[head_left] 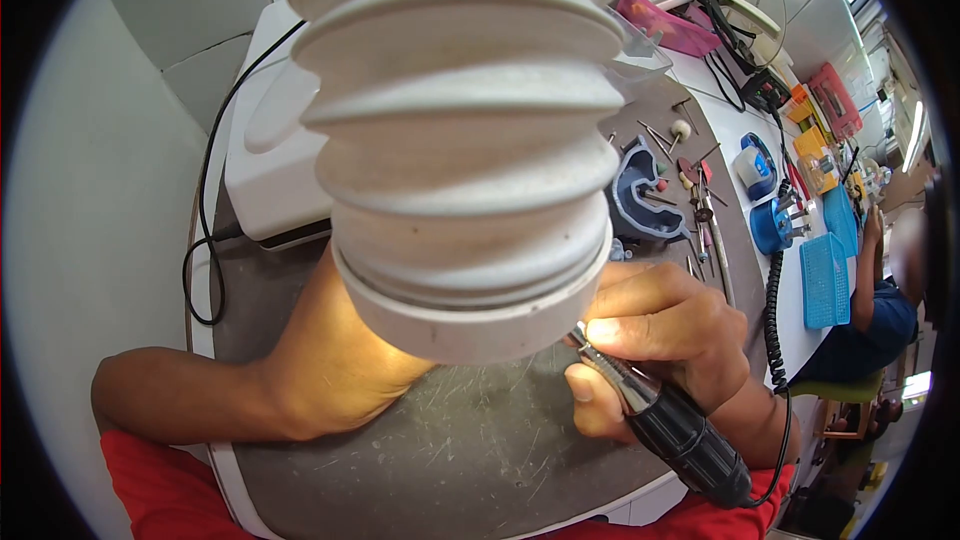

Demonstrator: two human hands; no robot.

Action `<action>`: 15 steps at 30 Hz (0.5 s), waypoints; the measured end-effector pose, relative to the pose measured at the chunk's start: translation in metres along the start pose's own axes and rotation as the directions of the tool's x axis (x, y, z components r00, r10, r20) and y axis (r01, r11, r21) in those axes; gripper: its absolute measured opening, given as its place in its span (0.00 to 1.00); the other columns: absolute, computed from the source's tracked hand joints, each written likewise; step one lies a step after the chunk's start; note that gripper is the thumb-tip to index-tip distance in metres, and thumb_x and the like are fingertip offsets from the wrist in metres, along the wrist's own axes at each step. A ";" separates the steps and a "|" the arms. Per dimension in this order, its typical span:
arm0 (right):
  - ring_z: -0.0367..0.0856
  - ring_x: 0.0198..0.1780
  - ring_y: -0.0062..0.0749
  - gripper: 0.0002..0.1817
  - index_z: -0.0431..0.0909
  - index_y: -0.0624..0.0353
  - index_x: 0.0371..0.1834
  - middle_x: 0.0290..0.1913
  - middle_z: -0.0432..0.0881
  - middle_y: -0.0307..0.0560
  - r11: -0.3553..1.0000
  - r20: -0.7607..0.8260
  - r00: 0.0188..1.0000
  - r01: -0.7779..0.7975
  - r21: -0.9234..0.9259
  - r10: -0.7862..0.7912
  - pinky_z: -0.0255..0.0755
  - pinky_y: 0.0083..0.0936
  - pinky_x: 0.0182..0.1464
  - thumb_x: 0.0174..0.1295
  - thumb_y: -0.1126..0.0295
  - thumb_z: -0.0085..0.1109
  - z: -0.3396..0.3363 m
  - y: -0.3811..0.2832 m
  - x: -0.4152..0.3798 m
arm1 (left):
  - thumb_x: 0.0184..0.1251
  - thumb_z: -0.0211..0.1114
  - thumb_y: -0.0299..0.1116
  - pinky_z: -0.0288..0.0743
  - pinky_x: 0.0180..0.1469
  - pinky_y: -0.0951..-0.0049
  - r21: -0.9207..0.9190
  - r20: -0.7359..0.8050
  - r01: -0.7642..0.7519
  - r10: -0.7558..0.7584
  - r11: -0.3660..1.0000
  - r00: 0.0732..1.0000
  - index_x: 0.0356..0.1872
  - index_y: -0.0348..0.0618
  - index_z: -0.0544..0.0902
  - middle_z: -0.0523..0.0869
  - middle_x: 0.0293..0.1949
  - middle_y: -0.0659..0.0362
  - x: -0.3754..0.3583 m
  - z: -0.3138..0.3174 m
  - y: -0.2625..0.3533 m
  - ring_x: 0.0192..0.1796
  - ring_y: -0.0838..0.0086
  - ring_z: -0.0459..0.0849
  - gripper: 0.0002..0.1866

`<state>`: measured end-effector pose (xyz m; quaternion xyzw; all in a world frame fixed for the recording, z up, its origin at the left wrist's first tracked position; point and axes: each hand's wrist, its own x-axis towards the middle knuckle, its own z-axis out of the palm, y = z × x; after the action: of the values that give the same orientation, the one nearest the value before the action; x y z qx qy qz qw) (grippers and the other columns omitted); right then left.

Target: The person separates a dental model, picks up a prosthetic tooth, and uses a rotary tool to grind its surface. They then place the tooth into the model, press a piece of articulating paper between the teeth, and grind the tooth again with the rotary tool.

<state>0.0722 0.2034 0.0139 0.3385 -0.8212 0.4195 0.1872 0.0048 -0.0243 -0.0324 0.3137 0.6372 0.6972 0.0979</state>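
A black handpiece with a metal front end [690, 440] lies in my right hand [665, 340], thumb and fingers wrapped round it, its tip pointing up and left. The wide ribbed white hose [470, 150] comes down through the middle of the view and covers the tip's surroundings. My left hand [350, 360] reaches in under the hose's rim; its wrist and heel show, while its fingers and anything in them are hidden. Right of the hose, a dark blue-grey U-shaped piece [640, 202] rests on the grey mat [450, 460].
Small rotary bits [702, 210] lie beside the U-shaped piece. A white box [275, 140] stands at left with a black cable. Along the right are a pink basket [665, 20], a blue basket [825, 280] and a coiled cord [773, 320]. Another person [885, 315] sits at far right.
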 end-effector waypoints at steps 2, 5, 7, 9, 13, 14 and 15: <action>0.87 0.45 0.45 0.24 0.72 0.61 0.50 0.42 0.79 0.53 1.000 -0.015 1.000 0.019 0.003 -0.018 0.81 0.32 0.43 0.51 0.79 0.73 0.001 0.001 0.000 | 0.57 0.78 0.28 0.74 0.61 0.67 0.014 0.004 0.001 -0.001 1.000 1.000 0.60 0.34 0.70 0.82 0.55 0.52 0.000 -0.001 0.000 0.57 0.68 0.80 0.33; 0.87 0.46 0.46 0.24 0.72 0.61 0.50 0.42 0.79 0.53 1.000 0.001 1.000 0.004 0.004 -0.004 0.81 0.32 0.44 0.51 0.79 0.73 0.000 -0.001 0.000 | 0.57 0.77 0.27 0.74 0.61 0.67 0.023 0.021 -0.008 0.008 1.000 1.000 0.60 0.34 0.70 0.82 0.54 0.52 -0.002 -0.002 -0.008 0.56 0.68 0.81 0.32; 0.87 0.46 0.46 0.24 0.72 0.61 0.50 0.42 0.79 0.53 1.000 -0.003 1.000 0.005 -0.002 -0.005 0.81 0.31 0.44 0.51 0.79 0.73 0.000 0.000 0.001 | 0.57 0.77 0.27 0.74 0.61 0.67 0.036 0.025 -0.007 0.006 0.999 1.000 0.60 0.34 0.71 0.82 0.54 0.52 -0.001 -0.002 0.001 0.56 0.68 0.81 0.31; 0.87 0.46 0.46 0.24 0.71 0.61 0.50 0.42 0.79 0.53 1.000 -0.008 1.000 0.004 -0.008 -0.004 0.81 0.31 0.44 0.51 0.79 0.73 0.000 0.000 0.000 | 0.58 0.77 0.27 0.74 0.60 0.67 0.008 0.030 0.009 -0.009 1.000 1.000 0.60 0.34 0.71 0.82 0.54 0.52 0.000 -0.001 0.003 0.56 0.68 0.81 0.31; 0.87 0.46 0.45 0.24 0.71 0.60 0.51 0.43 0.79 0.52 1.000 0.005 1.000 -0.009 0.002 0.009 0.81 0.30 0.44 0.51 0.79 0.73 0.000 -0.002 0.001 | 0.58 0.77 0.26 0.75 0.60 0.67 -0.036 0.031 0.016 -0.015 0.999 0.999 0.60 0.34 0.72 0.82 0.54 0.53 0.000 -0.001 0.003 0.56 0.69 0.81 0.30; 0.87 0.47 0.45 0.25 0.72 0.59 0.51 0.43 0.79 0.51 1.000 0.004 1.000 -0.020 0.002 0.020 0.81 0.30 0.44 0.51 0.79 0.73 0.000 -0.002 0.001 | 0.58 0.77 0.26 0.75 0.60 0.67 -0.037 0.032 0.017 -0.016 0.999 0.999 0.60 0.34 0.72 0.82 0.54 0.53 -0.001 -0.001 -0.002 0.56 0.69 0.81 0.30; 0.87 0.47 0.45 0.25 0.72 0.59 0.51 0.43 0.79 0.51 1.000 0.003 1.000 -0.022 0.000 0.022 0.81 0.30 0.44 0.51 0.79 0.73 0.000 -0.002 0.000 | 0.58 0.76 0.26 0.75 0.60 0.68 -0.056 0.030 0.003 -0.001 0.998 1.000 0.60 0.34 0.72 0.82 0.54 0.53 0.001 0.000 -0.006 0.56 0.69 0.81 0.30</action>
<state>0.0736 0.2026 0.0156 0.3303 -0.8251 0.4210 0.1813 0.0028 -0.0225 -0.0377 0.3205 0.6161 0.7100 0.1168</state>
